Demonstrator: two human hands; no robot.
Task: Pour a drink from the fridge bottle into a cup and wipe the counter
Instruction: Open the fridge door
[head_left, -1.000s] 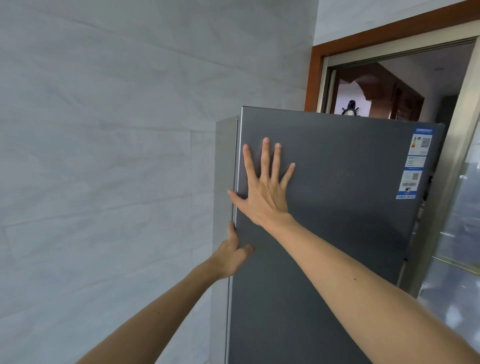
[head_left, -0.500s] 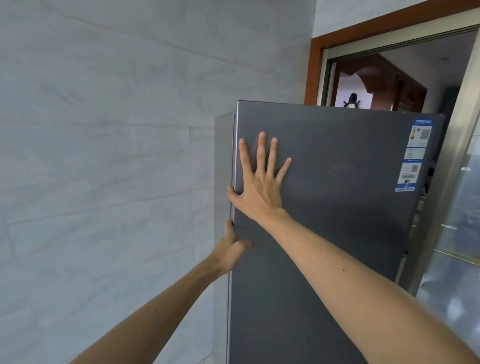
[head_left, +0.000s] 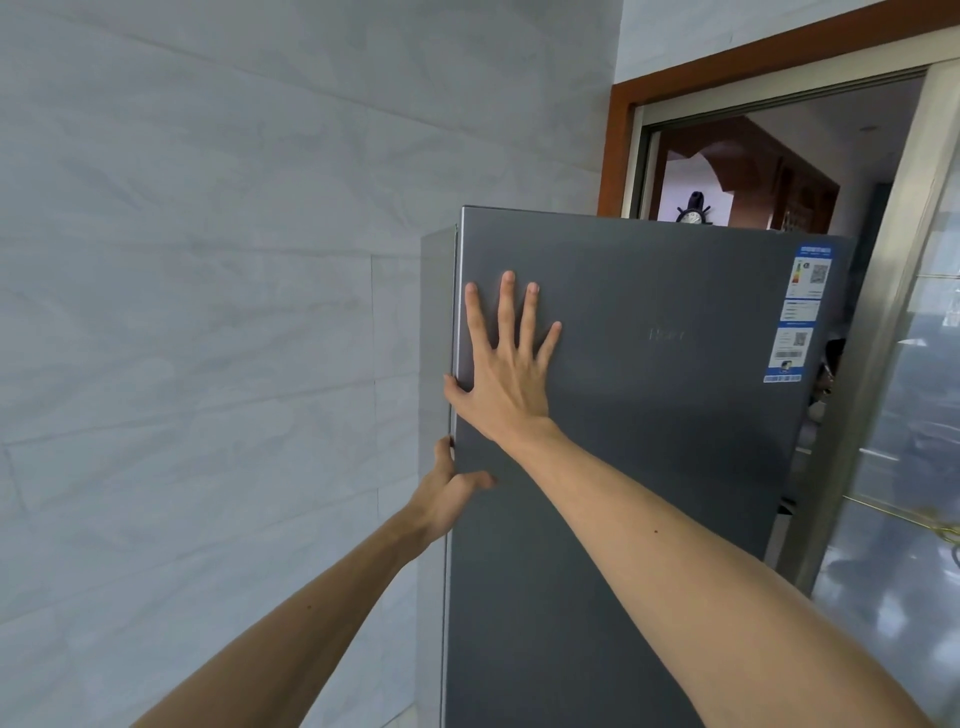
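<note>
Your right hand (head_left: 506, 384) and left hand (head_left: 447, 499) on the upright fridge door (head_left: 649, 493).
Right hand flat, fingers straight and spread, near door's left edge; left hand just below, curled round that edge, thumb on front. Door's long axis vertical, face toward you: smooth matte grey slab. Pale marbled wall (head_left: 208, 312) left.

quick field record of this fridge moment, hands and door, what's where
fridge door: grey, front faces the camera, no interior visible
right hand: flat on the door front near its left edge, fingers spread
left hand: below the right hand, fingers hooked round the door's left edge, thumb on the front
stickers: upper right corner of the door
wall: pale tiles, left of the fridge
</note>
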